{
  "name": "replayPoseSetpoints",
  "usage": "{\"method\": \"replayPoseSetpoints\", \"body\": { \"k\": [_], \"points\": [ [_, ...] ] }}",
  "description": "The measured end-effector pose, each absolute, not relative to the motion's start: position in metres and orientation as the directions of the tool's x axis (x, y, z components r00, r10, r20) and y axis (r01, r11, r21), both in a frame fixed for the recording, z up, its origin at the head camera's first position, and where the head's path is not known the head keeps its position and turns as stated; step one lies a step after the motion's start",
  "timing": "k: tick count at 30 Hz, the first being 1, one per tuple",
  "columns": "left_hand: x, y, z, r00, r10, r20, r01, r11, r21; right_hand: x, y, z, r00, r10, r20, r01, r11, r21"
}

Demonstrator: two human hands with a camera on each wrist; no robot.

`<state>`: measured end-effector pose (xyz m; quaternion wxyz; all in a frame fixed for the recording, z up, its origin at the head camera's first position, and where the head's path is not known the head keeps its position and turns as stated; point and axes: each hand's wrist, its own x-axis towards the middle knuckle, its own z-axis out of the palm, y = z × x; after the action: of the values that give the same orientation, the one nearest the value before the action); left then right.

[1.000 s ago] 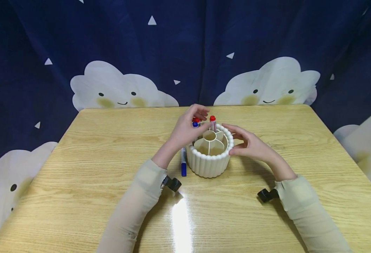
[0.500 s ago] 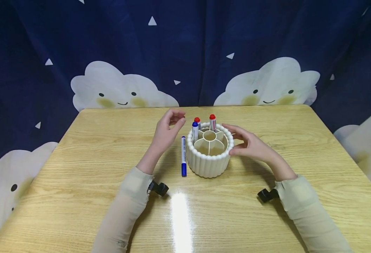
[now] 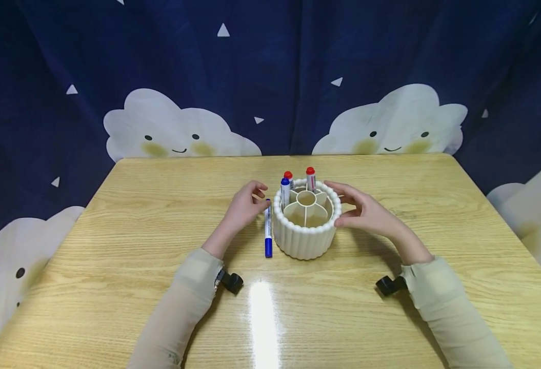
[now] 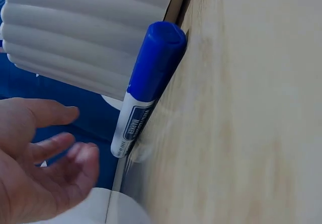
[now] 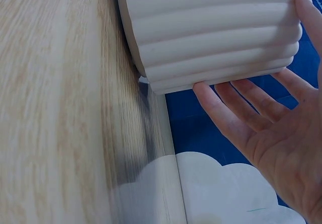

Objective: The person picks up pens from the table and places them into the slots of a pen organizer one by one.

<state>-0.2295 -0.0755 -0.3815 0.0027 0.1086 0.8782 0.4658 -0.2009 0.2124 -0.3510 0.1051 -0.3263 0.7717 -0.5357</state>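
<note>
A white ribbed pen holder (image 3: 304, 241) with round inner compartments stands upright on the table. Inside it are a blue-capped marker (image 3: 285, 191) and two red-capped markers, one at the back left (image 3: 288, 176) and one at the back (image 3: 311, 179). Left of the holder lies another blue-capped marker (image 4: 157, 63) with a white barrel. My left hand (image 3: 246, 206) hovers beside this marker's far end, holding nothing, thumb and fingers apart. My right hand (image 5: 282, 118) touches the holder's right side with outstretched fingertips, its thumb near the rim.
The wooden table (image 3: 159, 220) extends on all sides of the holder. A dark blue curtain (image 3: 270, 61) with smiling white clouds hangs behind its back edge. Small black cameras sit at the left cuff (image 3: 230, 281) and the right cuff (image 3: 390, 285).
My left hand has moved away from the blue-capped marker in the holder, to the left, then down toward the marker on the table. The right hand has stayed at the holder.
</note>
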Motion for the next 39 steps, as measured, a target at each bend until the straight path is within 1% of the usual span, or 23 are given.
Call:
{"method": "replayPoseSetpoints", "body": {
  "k": [5,7,12,16,23,30,39],
  "points": [
    [-0.231,-0.072,-0.382,-0.974,0.224,-0.038,0.121,0.652,0.749,-0.194,0.209,-0.341,-0.772,-0.61,0.178,-0.379,0.217,-0.9],
    [-0.231,-0.07,-0.383,-0.968,0.241,-0.065,0.122,0.686,0.717,-0.191,0.207,-0.338,-0.774,-0.608,0.176,-0.378,0.222,-0.899],
    [-0.231,-0.065,-0.382,-0.961,0.265,-0.077,0.159,0.759,0.632,-0.193,0.208,-0.34,-0.77,-0.613,0.176,-0.387,0.23,-0.893],
    [-0.231,-0.064,-0.381,-0.962,0.259,-0.086,0.154,0.778,0.609,-0.2,0.213,-0.349,-0.763,-0.619,0.184,-0.394,0.22,-0.892],
    [-0.23,-0.066,-0.382,-0.963,0.245,-0.109,0.112,0.737,0.667,-0.203,0.214,-0.354,-0.766,-0.616,0.186,-0.392,0.218,-0.894],
    [-0.229,-0.072,-0.382,-0.973,0.223,-0.058,0.106,0.655,0.749,-0.201,0.213,-0.352,-0.769,-0.613,0.179,-0.385,0.222,-0.896],
    [-0.222,-0.08,-0.37,-0.987,0.162,0.01,0.101,0.567,0.817,-0.188,0.204,-0.332,-0.774,-0.609,0.175,-0.388,0.239,-0.89]
  ]
}}
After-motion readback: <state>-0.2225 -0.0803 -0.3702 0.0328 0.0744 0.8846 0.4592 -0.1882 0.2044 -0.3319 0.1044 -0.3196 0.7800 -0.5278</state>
